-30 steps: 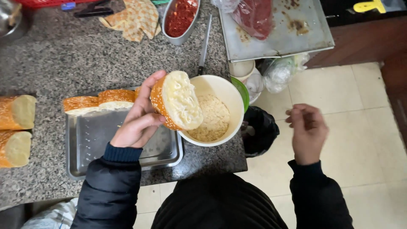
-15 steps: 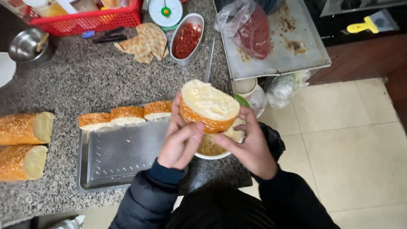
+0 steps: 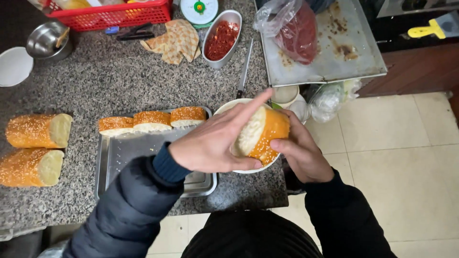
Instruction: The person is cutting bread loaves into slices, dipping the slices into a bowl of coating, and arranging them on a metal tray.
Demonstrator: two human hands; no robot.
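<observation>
I count 1 bread piece (image 3: 262, 136) in hand, held over the white bowl (image 3: 224, 106) at the counter edge, above the front right corner of the granite counter (image 3: 110, 86). My left hand (image 3: 213, 143) lies flat over the cut face, fingers spread and straight, index pointing up-right; thumb underneath. My right hand (image 3: 299, 150) cups the crust side from the right, fingers curled and pressed on the orange sesame crust. The piece's long axis runs approx lower-left to upper-right, cut white face turned left toward my left palm, crust end toward upper right.

Other bread: 3 sliced pieces (image 3: 152, 121) in a row along the back edge of the steel tray (image 3: 138, 153), cut faces toward me; 2 big loaf halves (image 3: 36, 148) at far left on the counter, cut ends facing right.

1 oval metal dish of red chili (image 3: 222, 38) at the back, 1 knife (image 3: 245, 69) just right of it, blade pointing away. 1 flat metal sheet pan (image 3: 344, 52) at upper right w/ 1 clear plastic bag of red meat (image 3: 296, 31) on it. 1 red plastic basket (image 3: 110, 14) at top left, 1 round scale w/ green dial (image 3: 200, 8) beside it, 1 patterned cloth (image 3: 174, 40) below. 1 small steel bowl (image 3: 48, 40) and 1 white plate (image 3: 13, 64) at far left. 1 yellow-handled scraper (image 3: 428, 29) top right.
</observation>
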